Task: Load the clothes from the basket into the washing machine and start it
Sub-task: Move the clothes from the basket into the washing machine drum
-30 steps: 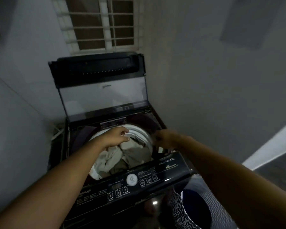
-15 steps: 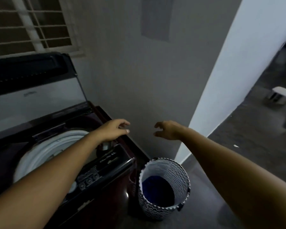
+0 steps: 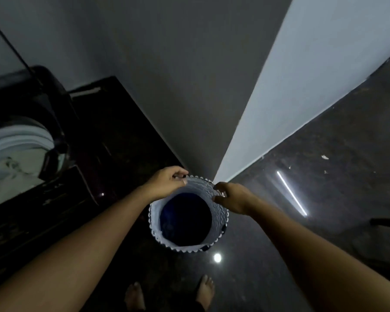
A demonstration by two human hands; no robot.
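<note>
The laundry basket point(image 3: 187, 248), white with a wavy dark pattern, stands on the floor right of the washing machine point(image 3: 95, 140). Dark blue clothing point(image 3: 185, 218) lies at its bottom. My left hand point(image 3: 167, 183) pinches the far left part of the basket's rim. My right hand point(image 3: 233, 198) curls its fingers and thumb over the rim on the far right. At the left edge, the machine's white drum ring point(image 3: 20, 140) shows, with pale clothes point(image 3: 7, 170) inside. The lid and control panel are out of view.
A grey wall and a white wall corner point(image 3: 279, 97) rise just behind the basket. The dark glossy floor point(image 3: 302, 221) reflects lights. My bare feet point(image 3: 171, 293) stand just before the basket.
My view swung down and right from the machine to the basket. Both hands dropped from chest height to the basket's rim and closed on it.
</note>
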